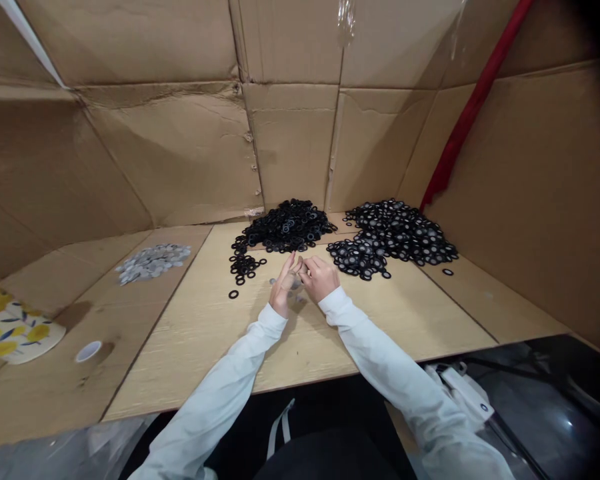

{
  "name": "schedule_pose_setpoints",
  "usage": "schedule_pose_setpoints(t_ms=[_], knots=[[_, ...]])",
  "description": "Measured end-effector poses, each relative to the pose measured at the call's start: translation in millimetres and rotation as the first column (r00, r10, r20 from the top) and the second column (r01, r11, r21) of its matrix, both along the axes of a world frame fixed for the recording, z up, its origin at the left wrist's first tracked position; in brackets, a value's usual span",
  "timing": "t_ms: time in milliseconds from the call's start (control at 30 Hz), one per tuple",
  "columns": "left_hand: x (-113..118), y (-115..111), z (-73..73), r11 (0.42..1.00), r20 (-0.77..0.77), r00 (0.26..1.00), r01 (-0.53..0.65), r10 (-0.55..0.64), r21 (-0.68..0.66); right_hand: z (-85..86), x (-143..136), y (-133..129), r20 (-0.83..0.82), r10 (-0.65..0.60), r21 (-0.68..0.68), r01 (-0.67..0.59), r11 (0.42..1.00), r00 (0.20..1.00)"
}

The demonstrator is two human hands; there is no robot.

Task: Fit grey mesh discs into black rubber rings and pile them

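Note:
My left hand (281,288) and my right hand (321,277) meet over the middle of the board, fingertips almost touching. The fingers of both are pinched together, and whatever is between them is too small to make out. A few pale discs (296,285) lie on the board under and between the hands. Just beyond them rises a heap of black rings (291,225), with a smaller scatter of black rings (245,265) to its left. Right of my right hand spreads a pile of black rings with pale centres (403,230).
Pale grey discs (154,262) form a flat pile at the left. A small white round cap (89,351) and a yellow-patterned container (17,327) stand nearer on that side. Cardboard walls (290,147) enclose the back and sides. A red strip (473,107) hangs at the right.

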State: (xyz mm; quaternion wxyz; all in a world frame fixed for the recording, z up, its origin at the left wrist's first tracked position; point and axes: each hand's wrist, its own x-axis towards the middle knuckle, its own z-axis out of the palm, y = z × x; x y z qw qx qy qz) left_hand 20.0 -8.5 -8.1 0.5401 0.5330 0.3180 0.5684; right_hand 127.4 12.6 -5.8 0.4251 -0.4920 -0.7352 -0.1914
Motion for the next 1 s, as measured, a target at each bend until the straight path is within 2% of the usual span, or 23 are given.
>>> schedule_pose_setpoints(t_ms=[167, 433, 533, 633, 700, 733, 833, 900, 933, 1000], knots=[[3, -3, 1.9, 0.997, 0.121, 0.99, 0.072, -0.074, 0.016, 0.9, 7, 4, 0.016, 0.087, 0.066, -0.088, 0.994, 0.996], [4, -1, 11.9, 0.979, 0.246, 0.961, 0.159, -0.123, -0.131, -4.4, 8, 12, -0.045, 0.159, -0.004, -0.16, 0.987, 0.986], [4, -1, 17.6, 0.978, 0.246, 0.965, 0.133, -0.09, -0.164, -2.6, 7, 13, -0.1, 0.185, -0.05, -0.19, 0.98, 0.978], [-1, 0, 24.9, 0.981, 0.269, 0.963, 0.057, -0.005, -0.185, 3.7, 8, 10, -0.277, 0.233, -0.116, -0.273, 0.955, 0.932], [-6, 0, 29.1, 0.973, 0.294, 0.955, 0.033, 0.036, -0.226, 8.6, 10, 8, -0.466, 0.281, -0.155, -0.39, 0.908, 0.839], [-9, 1, 30.5, 0.968, 0.305, 0.952, 0.043, 0.036, -0.248, 10.8, 12, 8, -0.559, 0.313, -0.166, -0.474, 0.865, 0.767], [-15, 2, 32.5, 0.958, 0.335, 0.942, 0.103, -0.007, -0.269, 14.8, 17, 7, -0.749, 0.393, -0.179, -0.734, 0.655, 0.533], [-16, 2, 32.3, 0.958, 0.342, 0.939, 0.109, -0.012, -0.266, 15.7, 19, 7, -0.811, 0.39, -0.189, -0.826, 0.53, 0.436], [-16, 2, 31.9, 0.959, 0.338, 0.941, 0.104, -0.008, -0.265, 16.0, 18, 7, -0.831, 0.377, -0.19, -0.845, 0.499, 0.409], [-14, 2, 30.4, 0.962, 0.313, 0.95, 0.084, 0.001, -0.258, 16.8, 17, 6, -0.854, 0.347, -0.183, -0.849, 0.496, 0.386]])
